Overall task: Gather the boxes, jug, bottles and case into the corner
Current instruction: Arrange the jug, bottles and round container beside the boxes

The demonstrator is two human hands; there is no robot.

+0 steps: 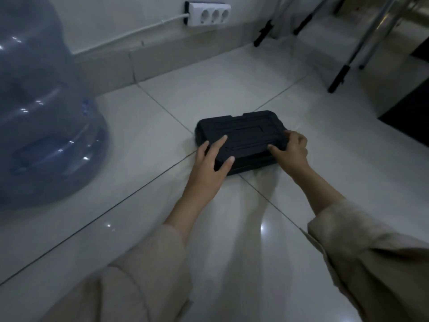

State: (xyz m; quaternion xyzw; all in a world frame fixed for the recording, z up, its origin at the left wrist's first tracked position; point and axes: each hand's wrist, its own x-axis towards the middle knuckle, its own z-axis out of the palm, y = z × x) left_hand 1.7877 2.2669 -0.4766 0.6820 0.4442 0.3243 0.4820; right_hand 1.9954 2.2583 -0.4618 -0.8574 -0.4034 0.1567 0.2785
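A flat black plastic case (241, 133) lies on the white tiled floor at the middle of the view. My left hand (209, 162) grips its near left corner, thumb on the front edge and fingers spread over the lid. My right hand (291, 152) holds its right end, fingers curled round the side. A large blue translucent water jug (39, 112) lies on its side at the far left, close to the wall and about a tile's width from the case. No boxes or bottles are in view.
A white wall with a grey skirting board (144, 66) runs behind the case. A triple socket strip (209, 15) with a white cable hangs on the wall. Metal legs with black feet (336, 82) stand at the upper right, next to dark furniture (408, 112).
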